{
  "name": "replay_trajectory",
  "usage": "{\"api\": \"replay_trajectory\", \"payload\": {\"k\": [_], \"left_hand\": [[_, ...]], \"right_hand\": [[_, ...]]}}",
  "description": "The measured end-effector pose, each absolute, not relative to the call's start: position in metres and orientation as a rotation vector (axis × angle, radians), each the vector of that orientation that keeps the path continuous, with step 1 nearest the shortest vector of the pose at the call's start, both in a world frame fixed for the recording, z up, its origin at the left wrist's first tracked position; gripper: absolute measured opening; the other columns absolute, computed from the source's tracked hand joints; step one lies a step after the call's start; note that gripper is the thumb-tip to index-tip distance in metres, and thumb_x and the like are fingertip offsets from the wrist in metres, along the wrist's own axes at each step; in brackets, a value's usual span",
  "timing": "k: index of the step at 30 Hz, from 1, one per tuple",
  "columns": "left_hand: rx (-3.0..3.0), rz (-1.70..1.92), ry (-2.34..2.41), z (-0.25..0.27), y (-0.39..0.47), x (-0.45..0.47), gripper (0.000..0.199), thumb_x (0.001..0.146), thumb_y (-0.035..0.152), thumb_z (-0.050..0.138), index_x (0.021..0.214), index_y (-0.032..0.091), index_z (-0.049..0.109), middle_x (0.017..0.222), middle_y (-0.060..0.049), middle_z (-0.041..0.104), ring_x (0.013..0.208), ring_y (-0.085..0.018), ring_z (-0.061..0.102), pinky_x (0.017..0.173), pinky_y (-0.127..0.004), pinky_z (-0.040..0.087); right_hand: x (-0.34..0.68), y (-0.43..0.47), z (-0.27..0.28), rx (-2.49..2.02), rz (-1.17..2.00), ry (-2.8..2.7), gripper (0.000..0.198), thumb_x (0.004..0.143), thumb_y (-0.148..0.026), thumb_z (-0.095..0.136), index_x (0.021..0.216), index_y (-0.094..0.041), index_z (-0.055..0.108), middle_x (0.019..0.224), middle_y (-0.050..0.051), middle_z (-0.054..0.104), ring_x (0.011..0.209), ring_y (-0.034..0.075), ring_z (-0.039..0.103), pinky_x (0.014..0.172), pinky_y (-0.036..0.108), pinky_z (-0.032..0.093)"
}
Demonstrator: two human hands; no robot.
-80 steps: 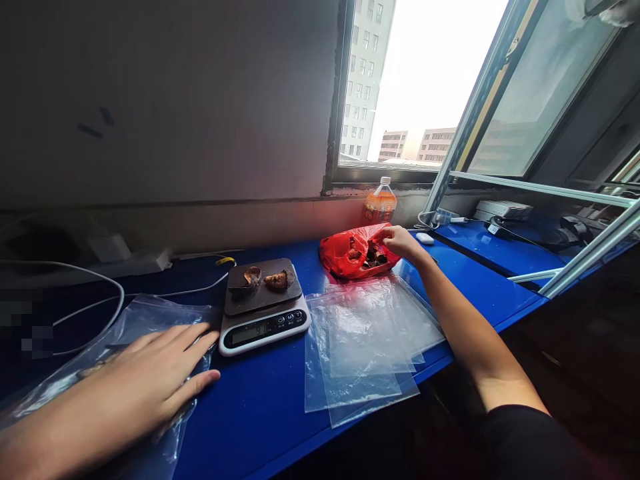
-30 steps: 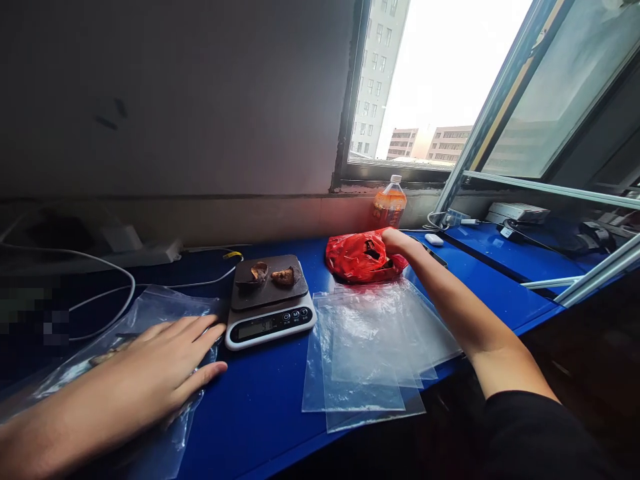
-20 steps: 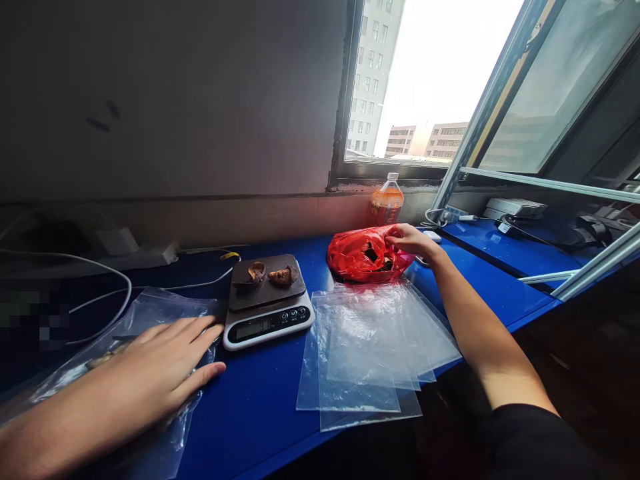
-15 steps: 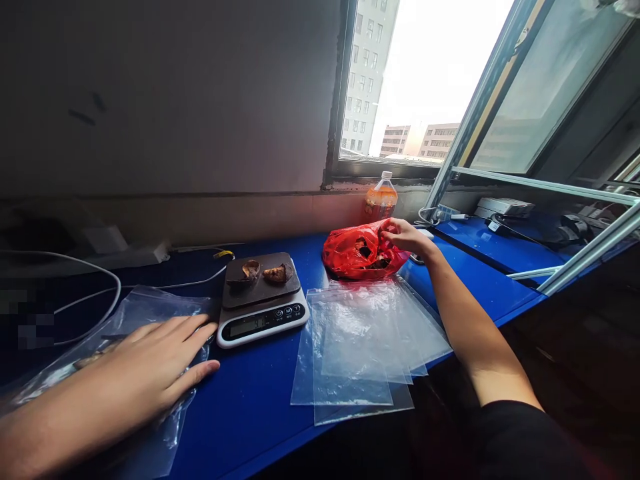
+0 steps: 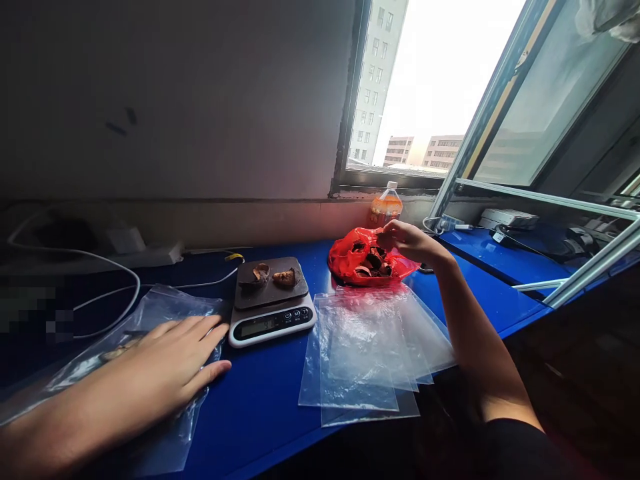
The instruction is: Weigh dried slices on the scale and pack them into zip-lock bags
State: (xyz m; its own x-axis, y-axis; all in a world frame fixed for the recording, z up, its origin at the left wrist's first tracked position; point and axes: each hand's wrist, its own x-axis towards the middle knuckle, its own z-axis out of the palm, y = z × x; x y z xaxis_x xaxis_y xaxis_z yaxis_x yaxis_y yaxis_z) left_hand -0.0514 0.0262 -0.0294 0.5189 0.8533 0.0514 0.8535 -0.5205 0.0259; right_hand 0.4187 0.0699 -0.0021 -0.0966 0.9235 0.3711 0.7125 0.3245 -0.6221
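Observation:
My left hand (image 5: 185, 360) lies flat with fingers stretched over a clear plastic bag (image 5: 165, 440) that has some light-brown pieces inside. Just right of its fingertips stands a kitchen scale (image 5: 273, 303). Two dried brown pieces, a curved one (image 5: 260, 275) and a chunkier one (image 5: 286, 279), rest on its dark platform; the display digits are hard to read. Farther right, my right hand (image 5: 407, 240) pinches the upper edge of a red plastic bag (image 5: 345, 257). Several dark brown dried pieces (image 5: 375, 260) show through the bag's opening.
Flat clear plastic bags (image 5: 365, 360) lie fanned out in front of the red bag. An orange drink bottle (image 5: 387, 203) stands behind it by the window. White cables (image 5: 137, 287) loop at the left. A metal frame (image 5: 550, 197) rises at the right.
My right hand has pulled at the red bag's rim, and its opening is wider, showing more dark pieces. My left hand stays on the clear bag. The view has shifted slightly.

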Motion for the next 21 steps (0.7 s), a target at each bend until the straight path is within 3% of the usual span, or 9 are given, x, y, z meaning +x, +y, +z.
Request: {"api": "replay_trajectory", "payload": {"k": [4, 9, 11, 14, 21], "left_hand": [[-2.751, 0.16, -1.644, -0.021, 0.021, -0.044, 0.056, 0.084, 0.044, 0.056, 0.131, 0.017, 0.071, 0.142, -0.017, 0.064, 0.136, -0.043, 0.055, 0.115, -0.059, 0.043], [-2.767, 0.104, -1.645, -0.018, 0.017, -0.042, 0.06, 0.084, 0.048, 0.053, 0.131, 0.016, 0.07, 0.14, -0.019, 0.065, 0.133, -0.044, 0.056, 0.113, -0.061, 0.043], [-2.789, 0.09, -1.578, -0.019, 0.016, -0.041, 0.057, 0.084, 0.05, 0.051, 0.125, 0.016, 0.073, 0.134, -0.019, 0.069, 0.128, -0.044, 0.06, 0.109, -0.06, 0.045], [-2.811, 0.138, -1.502, -0.018, 0.015, -0.04, 0.055, 0.085, 0.047, 0.047, 0.121, 0.015, 0.074, 0.127, -0.019, 0.071, 0.123, -0.043, 0.062, 0.106, -0.057, 0.047], [-2.82, 0.039, -1.594, -0.001, 0.013, -0.045, 0.058, 0.089, 0.055, 0.04, 0.128, 0.023, 0.07, 0.136, -0.014, 0.067, 0.123, -0.038, 0.062, 0.105, -0.056, 0.048]], "right_hand": [[0.391, 0.056, 0.01, -1.337, 0.542, -1.932, 0.029, 0.087, -0.05, 0.066, 0.092, -0.022, 0.057, 0.093, 0.006, 0.072, 0.086, 0.019, 0.068, 0.071, 0.03, 0.055], [0.36, 0.033, 0.035, -1.502, 0.236, -2.125, 0.011, 0.092, -0.034, 0.064, 0.09, -0.023, 0.062, 0.086, 0.004, 0.073, 0.07, 0.016, 0.067, 0.06, 0.027, 0.049], [0.348, 0.025, 0.045, -1.483, 0.125, -2.111, 0.004, 0.093, -0.024, 0.06, 0.091, -0.023, 0.063, 0.087, 0.005, 0.074, 0.073, 0.016, 0.069, 0.063, 0.028, 0.051], [0.326, 0.019, 0.051, -1.405, 0.085, -2.092, 0.012, 0.093, -0.017, 0.055, 0.093, -0.024, 0.065, 0.089, 0.005, 0.075, 0.08, 0.018, 0.072, 0.071, 0.031, 0.055], [0.247, 0.022, -0.001, -1.01, 0.439, -2.213, 0.013, 0.099, -0.029, 0.052, 0.095, -0.028, 0.064, 0.097, 0.003, 0.077, 0.09, 0.019, 0.074, 0.077, 0.034, 0.059]]}}
